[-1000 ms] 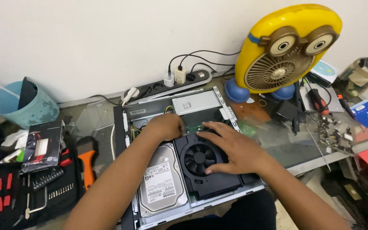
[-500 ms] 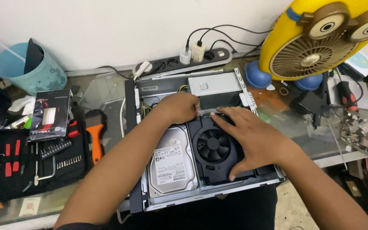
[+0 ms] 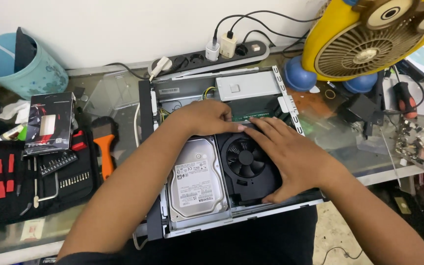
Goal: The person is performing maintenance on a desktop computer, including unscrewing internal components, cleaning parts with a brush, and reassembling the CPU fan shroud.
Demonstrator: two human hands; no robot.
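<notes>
An opened small desktop computer case (image 3: 147, 103) lies on a glass table. Inside it sit a silver hard drive (image 3: 196, 181) at the front left and a black cooling fan shroud (image 3: 245, 162) beside it. My left hand (image 3: 203, 118) rests palm down over the boards behind the drive, fingertips at the shroud's rear edge. My right hand (image 3: 290, 157) lies flat on the right side of the fan shroud, fingers spread, thumb at its front corner. Neither hand holds a loose part.
A black tool kit (image 3: 30, 181) with red bits lies open at left, an orange-handled tool (image 3: 105, 147) beside it. A teal bucket (image 3: 23, 66) stands back left, a power strip (image 3: 222, 54) behind the case, a yellow fan (image 3: 369, 44) back right, loose screws (image 3: 415, 145) at right.
The camera has moved closer and shifted left. Both hands stay on the case; my right hand has slid slightly forward and down the fan shroud.
</notes>
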